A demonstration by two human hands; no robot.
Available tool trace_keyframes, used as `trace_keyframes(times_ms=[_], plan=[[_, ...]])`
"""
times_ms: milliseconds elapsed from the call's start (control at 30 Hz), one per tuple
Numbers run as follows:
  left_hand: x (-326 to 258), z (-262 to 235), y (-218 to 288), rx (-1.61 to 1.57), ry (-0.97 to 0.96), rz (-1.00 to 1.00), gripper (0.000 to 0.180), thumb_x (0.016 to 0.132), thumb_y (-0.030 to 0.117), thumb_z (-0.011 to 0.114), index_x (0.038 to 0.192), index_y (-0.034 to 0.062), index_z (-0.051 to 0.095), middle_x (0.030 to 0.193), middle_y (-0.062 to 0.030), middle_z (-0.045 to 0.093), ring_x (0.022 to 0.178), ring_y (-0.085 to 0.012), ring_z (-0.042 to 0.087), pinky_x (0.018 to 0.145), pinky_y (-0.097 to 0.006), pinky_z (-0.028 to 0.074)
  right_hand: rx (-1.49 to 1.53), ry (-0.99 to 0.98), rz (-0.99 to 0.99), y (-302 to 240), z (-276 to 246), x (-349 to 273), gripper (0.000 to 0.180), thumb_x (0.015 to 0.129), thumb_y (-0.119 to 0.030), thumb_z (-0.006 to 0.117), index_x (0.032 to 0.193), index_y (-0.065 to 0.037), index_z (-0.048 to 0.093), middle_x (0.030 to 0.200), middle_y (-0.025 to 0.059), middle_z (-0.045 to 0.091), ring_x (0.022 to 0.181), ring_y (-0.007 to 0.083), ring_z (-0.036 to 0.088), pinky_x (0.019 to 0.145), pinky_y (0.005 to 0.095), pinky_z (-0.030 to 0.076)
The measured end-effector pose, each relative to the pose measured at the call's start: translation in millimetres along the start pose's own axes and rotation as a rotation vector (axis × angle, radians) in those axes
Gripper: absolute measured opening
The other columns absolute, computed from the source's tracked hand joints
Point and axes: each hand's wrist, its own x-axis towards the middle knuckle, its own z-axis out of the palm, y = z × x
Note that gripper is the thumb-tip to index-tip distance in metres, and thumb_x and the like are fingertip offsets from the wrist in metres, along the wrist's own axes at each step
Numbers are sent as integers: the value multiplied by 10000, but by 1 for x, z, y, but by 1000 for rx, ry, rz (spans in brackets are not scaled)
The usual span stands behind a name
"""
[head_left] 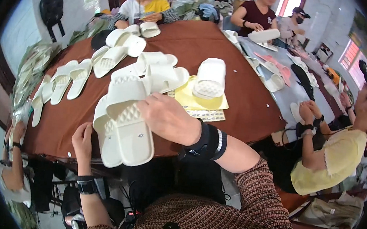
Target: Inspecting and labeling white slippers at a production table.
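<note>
A pair of white slippers (134,143) lies side by side at the table's near edge, heels toward me, each insole bearing a small dark mark. Closed fingers of my right hand (168,118) touch or overlap the right slipper's side; what they pinch, if anything, is hidden. To the left of the pair, my left hand (82,139) is raised with its fingers pressed together, apart from the slippers. Whatever is between those fingertips is too small to tell. Past my right hand, a stacked white slipper pair (210,78) sits on a yellow sheet (193,99), above a printed label sheet (209,115).
More white slippers (159,71) spread over the brown tablecloth (244,106), with a row (65,81) along the left. Co-workers sit around; one in a yellow top (328,162) is close on my right. A grey-covered table (278,66) with slippers adjoins at right.
</note>
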Motion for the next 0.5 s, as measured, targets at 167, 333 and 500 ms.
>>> trace_keyframes(times_ms=[167, 333, 500], plan=[[2, 10, -5, -126, -21, -13, 190, 967, 86, 578, 975, -73, 681, 878, -55, 687, 799, -109, 598, 746, -244, 487, -7, 12, 18, 4, -43, 2, 51, 811, -48, 568, 848, -15, 577, 769, 137, 597, 787, 308, 605, 703, 391, 504], [1, 3, 1, -93, 4, -17, 178, 958, 86, 588, 970, -62, 687, 873, -56, 692, 799, -104, 599, 742, -244, 491, 52, 47, 84, 19, -103, 1, 154, 858, -81, 607, 947, 6, 697, 869, 164, 695, 792, 327, 665, 729, 383, 532], [-1, 7, 1, -8, 18, 23, 185, 935, 96, 609, 980, -67, 682, 870, -101, 726, 832, -144, 671, 755, -276, 518, -68, 106, 449, 47, -170, -16, 190, 912, -121, 613, 1003, 13, 712, 856, 122, 711, 751, 133, 643, 689, 279, 507]])
